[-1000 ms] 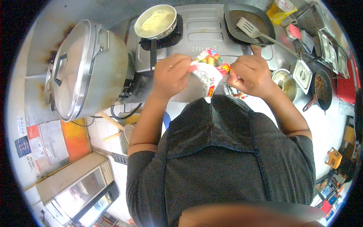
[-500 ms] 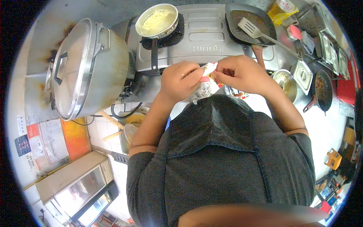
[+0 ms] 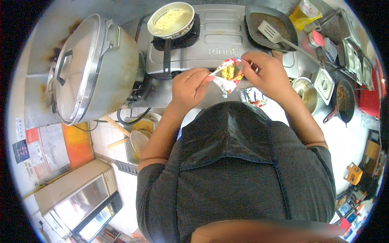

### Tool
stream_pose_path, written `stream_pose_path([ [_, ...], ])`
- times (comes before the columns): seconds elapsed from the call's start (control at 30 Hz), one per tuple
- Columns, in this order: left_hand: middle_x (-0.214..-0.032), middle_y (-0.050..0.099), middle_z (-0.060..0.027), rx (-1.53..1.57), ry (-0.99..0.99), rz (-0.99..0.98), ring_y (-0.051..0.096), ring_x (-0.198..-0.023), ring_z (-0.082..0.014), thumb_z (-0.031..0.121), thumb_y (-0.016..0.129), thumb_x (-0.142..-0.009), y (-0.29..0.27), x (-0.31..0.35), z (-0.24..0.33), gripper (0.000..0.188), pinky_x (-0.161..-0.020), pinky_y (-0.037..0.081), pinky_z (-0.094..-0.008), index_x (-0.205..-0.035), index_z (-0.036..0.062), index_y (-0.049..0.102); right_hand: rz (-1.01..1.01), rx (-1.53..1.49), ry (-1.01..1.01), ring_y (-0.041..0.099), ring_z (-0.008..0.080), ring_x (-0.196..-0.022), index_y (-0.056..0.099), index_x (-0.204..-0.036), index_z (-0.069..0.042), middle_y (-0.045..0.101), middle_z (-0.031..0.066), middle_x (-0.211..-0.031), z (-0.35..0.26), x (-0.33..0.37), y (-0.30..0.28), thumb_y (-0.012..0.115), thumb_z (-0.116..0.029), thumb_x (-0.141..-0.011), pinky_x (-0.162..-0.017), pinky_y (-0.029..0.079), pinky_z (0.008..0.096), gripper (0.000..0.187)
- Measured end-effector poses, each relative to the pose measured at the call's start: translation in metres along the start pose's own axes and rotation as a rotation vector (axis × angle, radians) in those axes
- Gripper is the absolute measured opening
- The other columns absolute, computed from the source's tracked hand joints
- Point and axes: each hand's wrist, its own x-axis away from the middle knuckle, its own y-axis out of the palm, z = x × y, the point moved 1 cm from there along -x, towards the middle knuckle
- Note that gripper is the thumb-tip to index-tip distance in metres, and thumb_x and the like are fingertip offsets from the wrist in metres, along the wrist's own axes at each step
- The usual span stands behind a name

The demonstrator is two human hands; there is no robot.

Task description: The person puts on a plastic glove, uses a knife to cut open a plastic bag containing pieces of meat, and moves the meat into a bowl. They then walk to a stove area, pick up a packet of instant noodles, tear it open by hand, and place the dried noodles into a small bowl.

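Between my two hands is a white and red noodle packet [image 3: 226, 86], its mouth spread wide and yellow pieces of dry noodle showing inside. My left hand [image 3: 189, 86] pinches one edge of the packet, and my right hand [image 3: 266, 75] grips the opposite edge. The packet is in front of the stove's near edge. A saucepan [image 3: 167, 33] with pale noodles in liquid [image 3: 172, 21] sits on the left burner, its black handle pointing toward me. Just below my right hand, a shiny printed wrapper [image 3: 252, 97] lies on the counter.
A large lidded pot [image 3: 115, 75] stands left of the stove [image 3: 219, 28]. On the right burner, a square grill pan [image 3: 279, 18] bears a slotted spatula [image 3: 272, 33]. Farther right are a metal bowl [image 3: 310, 106], a metal lid [image 3: 324, 85] and a dark frying pan [image 3: 345, 101].
My hands have moved apart, pulling the packet's mouth wide so that its yellow contents show. The printed wrapper on the counter has come into fuller view.
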Motion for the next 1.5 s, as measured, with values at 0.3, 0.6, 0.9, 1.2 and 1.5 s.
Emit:
stream_pose_path([
  [0.3, -0.077, 0.066, -0.0145, 0.053, -0.037, 0.155, 0.063, -0.062, -0.0298, 0.009, 0.067, -0.091, 0.004, -0.013, 0.009, 0.012, -0.055, 0.049, -0.0355, -0.085, -0.0003, 0.065, -0.051, -0.131, -0.514, 0.066, 0.0311, -0.093, 0.067, -0.102, -0.009, 0.066, 0.0087, -0.100, -0.026, 0.010, 0.009, 0.071, -0.021, -0.086, -0.074, 0.055, 0.0410, 0.020],
  [0.6, -0.073, 0.064, -0.0090, 0.213, -0.398, 0.203, 0.060, -0.062, -0.0180, 0.016, 0.062, -0.099, 0.010, -0.001, 0.001, 0.022, -0.058, 0.048, -0.0312, -0.088, -0.0018, 0.067, -0.177, -0.241, -0.573, 0.064, 0.0326, -0.094, 0.069, -0.103, -0.010, 0.067, 0.0111, -0.101, -0.008, 0.009, 0.003, 0.066, -0.005, -0.082, -0.079, 0.053, 0.0403, 0.022],
  [0.9, -0.139, 0.053, -0.0108, 1.411, -0.548, -0.100, 0.049, -0.130, -0.0211, 0.058, 0.088, -0.063, 0.042, 0.033, -0.003, 0.112, -0.111, 0.036, -0.0385, -0.145, -0.0013, 0.038, -0.011, -0.409, -0.412, 0.068, 0.0273, -0.089, 0.073, -0.097, -0.007, 0.070, 0.0111, -0.094, -0.021, 0.005, 0.003, 0.067, -0.006, -0.088, -0.081, 0.053, 0.0363, 0.011],
  [1.2, -0.135, 0.055, -0.0125, 0.852, -0.534, -0.330, 0.052, -0.125, -0.0207, 0.026, 0.092, -0.064, 0.012, 0.029, -0.001, 0.102, -0.108, 0.038, -0.0376, -0.146, -0.0005, 0.038, -0.320, 0.042, -0.484, 0.060, 0.0311, -0.108, 0.075, -0.104, -0.015, 0.061, 0.0118, -0.128, -0.039, -0.029, -0.036, 0.074, -0.026, -0.085, -0.095, 0.049, 0.0388, 0.022],
  [1.5, -0.135, 0.056, -0.0114, 0.873, -0.505, -0.366, 0.053, -0.123, -0.0196, 0.023, 0.092, -0.062, -0.035, 0.005, -0.025, 0.102, -0.107, 0.039, -0.0366, -0.145, -0.0017, 0.039, -0.431, 0.154, -0.842, 0.050, 0.0353, -0.128, 0.072, -0.112, -0.011, 0.050, 0.0150, -0.143, -0.069, -0.094, -0.024, 0.077, -0.023, -0.080, -0.105, 0.042, 0.0446, 0.034],
])
